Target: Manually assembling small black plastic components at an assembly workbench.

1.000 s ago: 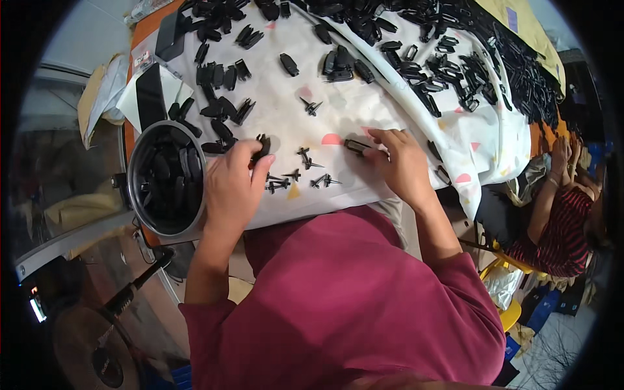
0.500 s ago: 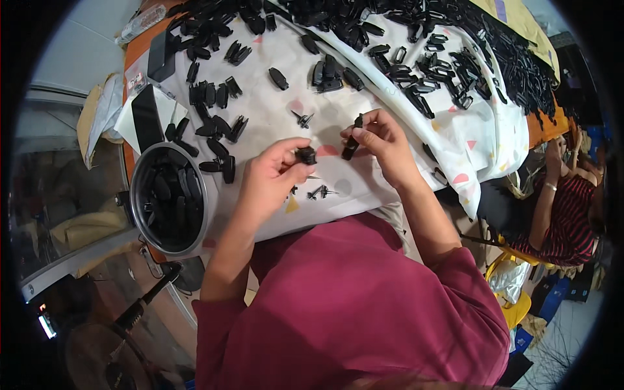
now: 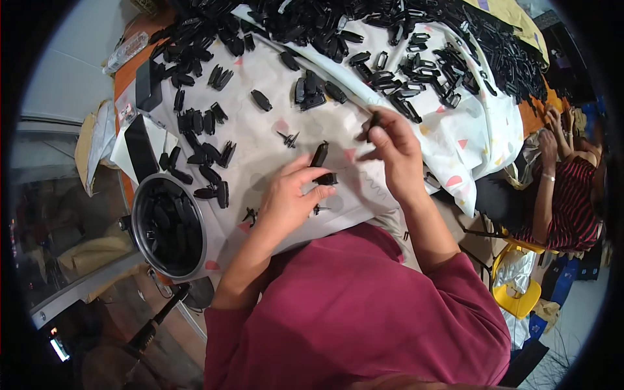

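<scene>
My left hand (image 3: 294, 198) is low over the cloth, its thumb and fingers closed around a small black plastic part (image 3: 327, 179). Just beyond its fingertips a slim black oblong piece (image 3: 319, 155) stands out; whether it is held or lies on the cloth I cannot tell. To the right, my right hand (image 3: 400, 153) is raised, pinching a small dark piece (image 3: 374, 123) between thumb and fingers. Small spiky black parts (image 3: 289, 138) lie on the cloth beyond my left hand, and more (image 3: 250, 216) lie beside its wrist, partly covered.
A round metal-rimmed bowl (image 3: 202, 227) of black pieces stands at the left. Black oval shells (image 3: 261, 100) are scattered around, with a large heap (image 3: 305, 29) at the back. A rolled fold of cloth (image 3: 364, 88) crosses the table. Another person (image 3: 559, 188) sits at the far right.
My left hand has moved right, to the slim black piece. My right hand has moved away from it, and now pinches a smaller dark piece. The view has shifted slightly.
</scene>
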`<action>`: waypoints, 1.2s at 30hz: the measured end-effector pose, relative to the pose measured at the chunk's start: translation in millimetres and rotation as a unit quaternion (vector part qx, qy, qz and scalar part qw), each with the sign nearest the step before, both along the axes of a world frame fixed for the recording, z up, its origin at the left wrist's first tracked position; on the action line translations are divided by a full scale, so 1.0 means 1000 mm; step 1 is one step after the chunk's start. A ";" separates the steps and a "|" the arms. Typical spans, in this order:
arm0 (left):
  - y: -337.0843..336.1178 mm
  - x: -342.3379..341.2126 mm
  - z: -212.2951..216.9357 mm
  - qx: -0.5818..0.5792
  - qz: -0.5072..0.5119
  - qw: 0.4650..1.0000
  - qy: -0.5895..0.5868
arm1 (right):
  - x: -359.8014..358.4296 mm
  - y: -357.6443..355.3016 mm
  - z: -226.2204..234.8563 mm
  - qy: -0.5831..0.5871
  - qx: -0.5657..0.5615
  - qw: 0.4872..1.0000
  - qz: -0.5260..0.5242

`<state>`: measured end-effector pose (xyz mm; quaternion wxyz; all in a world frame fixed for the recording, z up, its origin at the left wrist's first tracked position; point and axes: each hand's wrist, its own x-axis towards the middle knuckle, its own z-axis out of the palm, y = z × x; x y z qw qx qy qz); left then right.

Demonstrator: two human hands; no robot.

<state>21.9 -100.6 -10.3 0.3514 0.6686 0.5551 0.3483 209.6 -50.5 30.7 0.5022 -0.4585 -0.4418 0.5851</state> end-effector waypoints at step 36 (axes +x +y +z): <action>-0.024 0.004 0.004 -0.131 0.116 0.832 -0.527 | -0.038 -0.046 -0.019 -0.248 0.097 0.957 0.119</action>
